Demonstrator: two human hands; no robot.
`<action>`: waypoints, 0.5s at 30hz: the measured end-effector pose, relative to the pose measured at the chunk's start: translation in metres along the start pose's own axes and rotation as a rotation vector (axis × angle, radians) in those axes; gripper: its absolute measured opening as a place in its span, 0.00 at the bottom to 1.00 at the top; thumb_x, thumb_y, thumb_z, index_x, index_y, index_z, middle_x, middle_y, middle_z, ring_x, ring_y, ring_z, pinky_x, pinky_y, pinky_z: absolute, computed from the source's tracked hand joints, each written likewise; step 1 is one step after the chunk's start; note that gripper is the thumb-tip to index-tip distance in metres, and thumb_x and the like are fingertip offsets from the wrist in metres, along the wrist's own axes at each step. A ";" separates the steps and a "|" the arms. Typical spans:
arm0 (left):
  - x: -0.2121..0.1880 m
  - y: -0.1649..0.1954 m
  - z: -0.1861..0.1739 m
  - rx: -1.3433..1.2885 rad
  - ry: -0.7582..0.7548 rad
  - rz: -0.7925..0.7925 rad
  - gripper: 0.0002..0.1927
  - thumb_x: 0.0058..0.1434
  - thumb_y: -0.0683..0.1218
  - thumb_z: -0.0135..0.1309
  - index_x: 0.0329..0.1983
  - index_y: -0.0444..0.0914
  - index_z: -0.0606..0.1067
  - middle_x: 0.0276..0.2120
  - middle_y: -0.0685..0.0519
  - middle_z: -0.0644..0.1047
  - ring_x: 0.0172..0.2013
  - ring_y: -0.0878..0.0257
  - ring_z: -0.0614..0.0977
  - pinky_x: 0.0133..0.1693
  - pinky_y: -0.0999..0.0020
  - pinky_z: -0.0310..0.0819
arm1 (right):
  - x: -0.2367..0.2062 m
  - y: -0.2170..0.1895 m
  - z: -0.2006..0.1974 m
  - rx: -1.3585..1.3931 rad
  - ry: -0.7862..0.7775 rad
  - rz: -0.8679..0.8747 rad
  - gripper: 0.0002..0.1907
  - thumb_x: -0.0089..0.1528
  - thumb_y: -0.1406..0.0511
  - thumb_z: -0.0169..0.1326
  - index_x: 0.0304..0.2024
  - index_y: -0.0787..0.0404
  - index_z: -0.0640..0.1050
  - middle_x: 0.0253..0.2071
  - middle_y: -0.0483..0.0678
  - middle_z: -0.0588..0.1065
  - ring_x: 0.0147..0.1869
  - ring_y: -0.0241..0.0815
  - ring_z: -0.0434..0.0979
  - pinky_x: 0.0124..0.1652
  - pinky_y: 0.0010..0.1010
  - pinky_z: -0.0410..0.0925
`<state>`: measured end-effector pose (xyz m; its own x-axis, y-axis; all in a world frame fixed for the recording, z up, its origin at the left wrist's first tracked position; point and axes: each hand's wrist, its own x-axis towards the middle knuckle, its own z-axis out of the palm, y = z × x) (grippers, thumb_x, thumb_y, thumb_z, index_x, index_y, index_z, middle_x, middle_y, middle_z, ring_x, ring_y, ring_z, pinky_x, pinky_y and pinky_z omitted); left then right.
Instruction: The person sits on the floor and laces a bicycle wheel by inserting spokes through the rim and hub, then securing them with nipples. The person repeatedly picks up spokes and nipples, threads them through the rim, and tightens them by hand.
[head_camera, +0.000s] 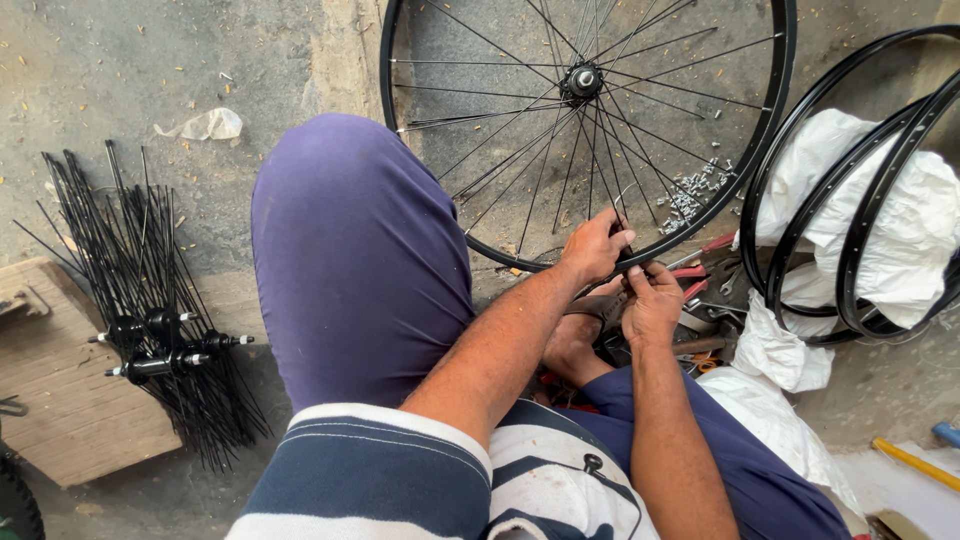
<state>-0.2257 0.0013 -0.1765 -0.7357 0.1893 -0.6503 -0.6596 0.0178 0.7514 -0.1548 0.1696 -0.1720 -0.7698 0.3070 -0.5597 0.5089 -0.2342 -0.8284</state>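
Note:
A black bicycle wheel rim (776, 95) with thin spokes and a metal hub (582, 79) lies flat on the concrete floor in front of me. My left hand (594, 246) pinches a spoke at the near edge of the rim. My right hand (651, 302) is closed right beside it, fingers on something small at the same spot of the rim; what it grips is hidden. A heap of small silver spoke nipples (690, 192) lies inside the wheel near the rim.
Black hubs with bundled spokes (150, 330) lie at the left on a wooden board (70, 420). Bare black rims (860, 240) rest on white sacks (905, 215) at the right. Red-handled pliers and other tools (712, 285) sit by my right hand. A yellow-handled tool (915, 462) lies lower right.

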 end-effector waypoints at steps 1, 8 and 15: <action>0.000 0.000 0.000 0.003 0.000 -0.002 0.12 0.64 0.53 0.57 0.43 0.42 0.75 0.34 0.51 0.84 0.39 0.57 0.85 0.43 0.60 0.76 | 0.000 0.000 -0.001 0.001 0.004 0.005 0.09 0.64 0.77 0.58 0.48 0.70 0.78 0.41 0.50 0.79 0.38 0.37 0.79 0.40 0.25 0.73; 0.003 -0.004 0.003 -0.033 -0.030 -0.014 0.12 0.64 0.53 0.57 0.43 0.42 0.75 0.34 0.53 0.84 0.38 0.60 0.86 0.43 0.60 0.76 | 0.001 0.001 -0.001 -0.091 0.043 -0.035 0.09 0.64 0.77 0.59 0.47 0.71 0.78 0.39 0.49 0.79 0.36 0.36 0.78 0.37 0.23 0.72; -0.007 0.018 -0.008 -0.003 -0.010 -0.011 0.11 0.62 0.52 0.57 0.40 0.41 0.76 0.33 0.51 0.84 0.37 0.57 0.86 0.43 0.59 0.77 | 0.000 0.000 0.006 -0.096 0.068 -0.089 0.10 0.63 0.77 0.58 0.47 0.71 0.78 0.38 0.48 0.79 0.36 0.34 0.78 0.37 0.22 0.72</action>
<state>-0.2337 -0.0074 -0.1593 -0.7267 0.1991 -0.6575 -0.6682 0.0174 0.7437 -0.1575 0.1640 -0.1722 -0.7873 0.3855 -0.4813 0.4765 -0.1152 -0.8716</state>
